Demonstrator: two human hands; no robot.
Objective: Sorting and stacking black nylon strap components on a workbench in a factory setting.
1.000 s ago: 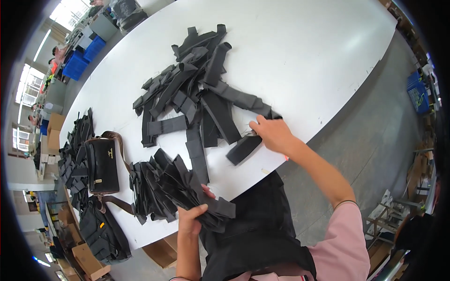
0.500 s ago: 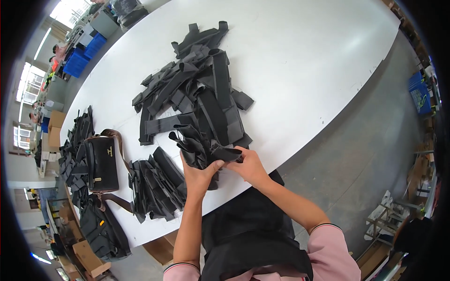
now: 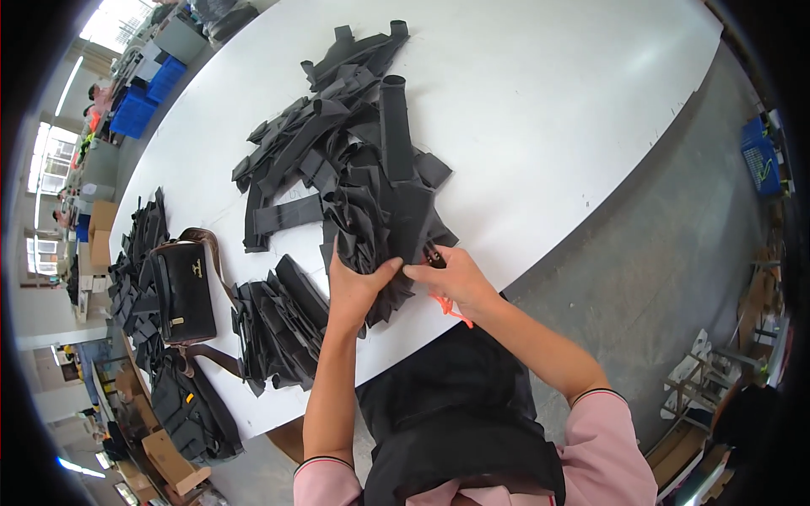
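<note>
Bundle of black fabric strips (image 3: 361, 221) fills the left hand (image 3: 356, 291), fingers wrapped; to its right, the nearer right hand (image 3: 456, 280) pinches a strip (image 3: 410, 218) lying lengthwise alongside

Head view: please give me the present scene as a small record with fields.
Left hand: grips a bundle of dark strips
Right hand: holds a small dark object, partly hidden; orange cord hangs below
Table: white
Beyond hands: heap of dark strips
Left side: black shoulder bag, row of folded strips
</note>
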